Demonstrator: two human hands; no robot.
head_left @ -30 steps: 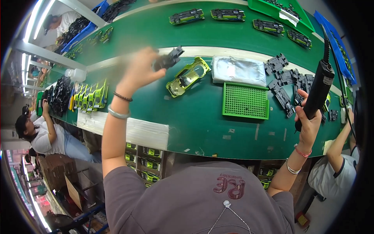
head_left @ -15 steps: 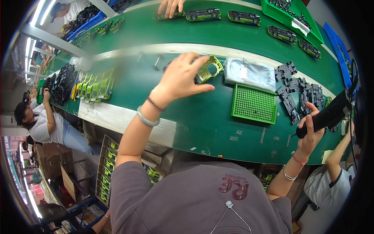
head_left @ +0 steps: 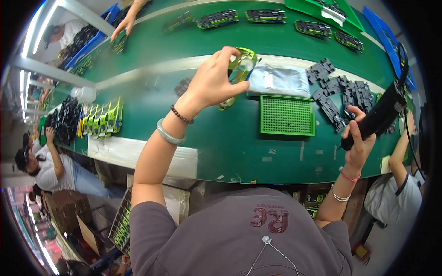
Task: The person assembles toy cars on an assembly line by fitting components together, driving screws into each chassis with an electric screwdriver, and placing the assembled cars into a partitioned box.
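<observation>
My left hand (head_left: 212, 79) grips a lime-green toy car body (head_left: 239, 69) and holds it tilted above the green conveyor belt (head_left: 221, 138). My right hand (head_left: 358, 140) is closed round a black electric screwdriver (head_left: 380, 115) with a cable, held off to the right, apart from the car body. A square green perforated tray (head_left: 286, 115) lies on the belt between both hands. A clear plastic bag (head_left: 278, 79) lies just behind the tray.
Several black chassis parts (head_left: 338, 94) are piled at the right. Green car bodies (head_left: 102, 118) stand in a row at the left beside black parts (head_left: 66, 117). Finished cars (head_left: 264, 16) line the far side. Other people work at left (head_left: 43, 161), right (head_left: 398, 184) and across (head_left: 124, 23).
My left hand has picked the green car body up off the belt and raised it. My right hand with the screwdriver has come in toward the middle and tilted.
</observation>
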